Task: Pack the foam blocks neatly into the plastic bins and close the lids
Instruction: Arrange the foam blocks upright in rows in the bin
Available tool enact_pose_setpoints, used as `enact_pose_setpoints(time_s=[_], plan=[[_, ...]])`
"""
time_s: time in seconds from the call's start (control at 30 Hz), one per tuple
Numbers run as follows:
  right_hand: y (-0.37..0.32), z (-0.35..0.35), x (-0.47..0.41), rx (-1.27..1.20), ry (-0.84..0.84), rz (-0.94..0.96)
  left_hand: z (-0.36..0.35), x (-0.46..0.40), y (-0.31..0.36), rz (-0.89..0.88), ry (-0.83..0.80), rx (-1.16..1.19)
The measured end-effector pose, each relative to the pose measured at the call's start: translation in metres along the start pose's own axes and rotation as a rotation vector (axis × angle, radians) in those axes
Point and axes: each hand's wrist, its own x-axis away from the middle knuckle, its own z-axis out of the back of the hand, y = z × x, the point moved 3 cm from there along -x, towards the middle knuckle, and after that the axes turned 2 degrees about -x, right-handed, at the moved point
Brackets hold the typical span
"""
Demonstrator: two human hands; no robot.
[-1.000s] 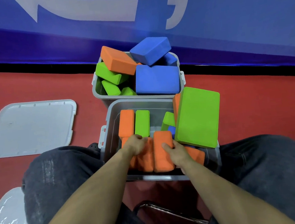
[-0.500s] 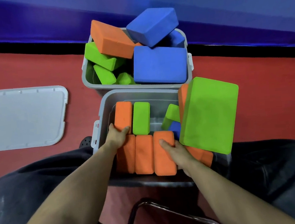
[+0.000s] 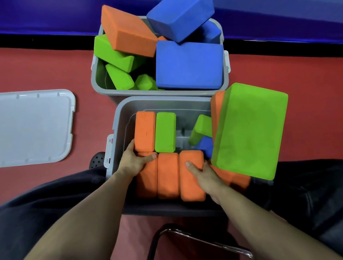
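The near grey bin [image 3: 123, 111] sits between my knees. Three orange blocks [image 3: 167, 174] stand side by side along its near wall. Behind them stand an orange block [image 3: 144, 130] and a green block [image 3: 165, 131]. My left hand [image 3: 133, 161] rests on the leftmost orange block, fingers reaching to the upright orange one. My right hand [image 3: 204, 173] presses on the rightmost orange block [image 3: 191, 173], thumb on top. A large green block [image 3: 249, 131] leans over the bin's right rim. The far bin [image 3: 98, 82] holds jumbled blocks.
A grey lid [image 3: 26, 127] lies on the red floor to the left. A blue wall runs behind the far bin. A metal chair frame [image 3: 196, 239] shows below, between my legs. A small green block [image 3: 200, 128] and a blue block [image 3: 206, 146] lie in the near bin's right part.
The camera has moved closer and tilted down. My left hand slid left from the middle orange blocks to the bin's left side. My right hand stays on the rightmost orange block.
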Motion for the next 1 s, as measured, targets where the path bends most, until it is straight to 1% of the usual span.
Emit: enact_pose_setpoints(time_s=[0.2, 0.33, 0.4, 0.47, 0.53, 0.63, 0.77, 0.9, 1.0], plan=[[-0.007, 0.000, -0.001, 0.096, 0.033, -0.014, 0.003, -0.003, -0.002, -0.036, 0.007, -0.041], [-0.005, 0.004, -0.017, 0.332, 0.002, -0.145, -0.003, -0.001, 0.007, -0.045, 0.023, -0.088], [-0.006, 0.006, -0.021, 0.412, -0.004, -0.193, -0.007, 0.002, 0.011, -0.060, 0.036, -0.115], [-0.008, 0.007, -0.018, 0.488, 0.024, -0.147, -0.009, 0.002, 0.011, -0.065, 0.047, -0.139], [-0.006, 0.005, -0.016, 0.561, 0.097, -0.073, -0.008, 0.000, 0.009, -0.056, 0.047, -0.153], [-0.006, 0.003, -0.014, 0.643, 0.166, -0.022, -0.010, -0.003, 0.006, -0.032, 0.037, -0.113], [-0.006, 0.007, -0.025, 0.660, 0.170, -0.088, -0.012, -0.004, 0.004, 0.045, 0.027, -0.049], [-0.002, 0.006, -0.028, 0.679, 0.214, -0.065, -0.012, -0.009, 0.001, 0.061, 0.039, -0.057], [-0.002, 0.005, -0.028, 0.681, 0.215, -0.077, -0.013, -0.009, 0.001, 0.077, 0.039, -0.073]])
